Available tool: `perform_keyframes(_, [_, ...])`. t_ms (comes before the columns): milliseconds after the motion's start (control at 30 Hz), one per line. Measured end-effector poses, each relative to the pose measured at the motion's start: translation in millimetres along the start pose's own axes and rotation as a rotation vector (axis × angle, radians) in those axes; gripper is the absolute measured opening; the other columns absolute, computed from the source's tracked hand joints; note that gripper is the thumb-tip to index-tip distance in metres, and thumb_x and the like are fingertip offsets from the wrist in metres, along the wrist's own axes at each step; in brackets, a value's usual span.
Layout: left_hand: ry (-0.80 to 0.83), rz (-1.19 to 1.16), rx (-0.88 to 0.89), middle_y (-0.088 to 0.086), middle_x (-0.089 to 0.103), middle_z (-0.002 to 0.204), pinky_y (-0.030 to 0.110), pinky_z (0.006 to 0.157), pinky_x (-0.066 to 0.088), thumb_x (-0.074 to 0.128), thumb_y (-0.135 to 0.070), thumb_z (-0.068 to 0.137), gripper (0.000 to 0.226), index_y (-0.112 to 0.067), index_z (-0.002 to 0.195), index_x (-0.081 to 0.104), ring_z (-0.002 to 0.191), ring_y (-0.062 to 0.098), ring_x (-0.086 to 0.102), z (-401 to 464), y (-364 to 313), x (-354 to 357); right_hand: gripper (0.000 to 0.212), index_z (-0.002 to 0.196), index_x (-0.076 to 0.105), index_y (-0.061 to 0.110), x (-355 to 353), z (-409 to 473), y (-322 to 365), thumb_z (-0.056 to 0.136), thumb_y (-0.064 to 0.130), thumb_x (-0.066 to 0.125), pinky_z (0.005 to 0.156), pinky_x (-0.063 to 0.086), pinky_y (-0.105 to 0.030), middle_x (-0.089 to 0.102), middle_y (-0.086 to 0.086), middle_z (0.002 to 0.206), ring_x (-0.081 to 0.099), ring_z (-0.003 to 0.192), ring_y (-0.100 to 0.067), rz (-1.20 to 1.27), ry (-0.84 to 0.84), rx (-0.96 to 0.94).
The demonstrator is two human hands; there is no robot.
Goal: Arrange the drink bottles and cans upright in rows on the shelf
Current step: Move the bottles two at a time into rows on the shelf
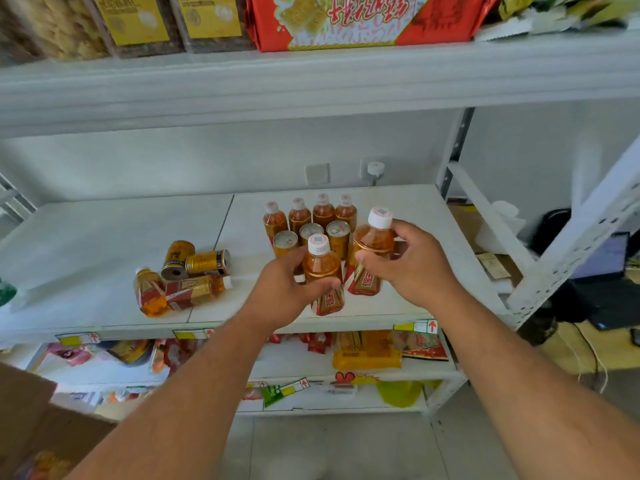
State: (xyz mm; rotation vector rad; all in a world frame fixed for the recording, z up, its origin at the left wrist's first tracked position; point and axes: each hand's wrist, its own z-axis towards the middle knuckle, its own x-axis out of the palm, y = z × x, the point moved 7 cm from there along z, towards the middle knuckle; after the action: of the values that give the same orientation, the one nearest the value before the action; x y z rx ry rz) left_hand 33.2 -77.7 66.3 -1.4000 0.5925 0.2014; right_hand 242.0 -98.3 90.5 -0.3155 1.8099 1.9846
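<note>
My left hand (289,289) grips an amber tea bottle with a white cap (320,261), held upright near the front of the white shelf (104,230). My right hand (412,261) holds a second such bottle (375,239), upright and slightly higher. Behind them stand several bottles in a back row (322,211) and three gold cans (337,233) upright in front of that row. To the left, two gold cans (207,262) and two bottles (152,294) lie on their sides in a heap.
An upper shelf (311,84) overhangs with snack boxes and a red packet. Lower shelves hold snack packets. A grey metal upright (453,150) bounds the shelf on the right. A cardboard box (41,420) sits at the lower left.
</note>
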Motion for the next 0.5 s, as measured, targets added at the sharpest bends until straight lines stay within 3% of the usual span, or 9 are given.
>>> perform_keyframes(200, [0.017, 0.005, 0.039, -0.021, 0.069, 0.101, 0.003, 0.072, 0.043, 0.081, -0.04, 0.075, 0.047, -0.031, 0.118, 0.064, 0.095, -0.009, 0.061, -34, -6, 4, 0.046, 0.12, 0.063, 0.036, -7, -45, 5, 0.079, 0.038, 0.083, 0.097, 0.054, -0.039, 0.066, 0.017, 0.114, 0.062, 0.111, -0.008, 0.015, -0.045, -0.004])
perform_keyframes(500, [0.111, 0.011, 0.086, -0.019, 0.07, 0.104, 0.022, 0.087, 0.049, 0.081, -0.046, 0.073, 0.055, -0.03, 0.123, 0.063, 0.099, -0.003, 0.062, -77, 1, -1, 0.05, 0.12, 0.057, 0.045, 6, -107, 21, 0.079, 0.04, 0.083, 0.1, 0.053, -0.042, 0.064, 0.016, 0.118, 0.059, 0.115, -0.007, -0.031, -0.122, 0.002])
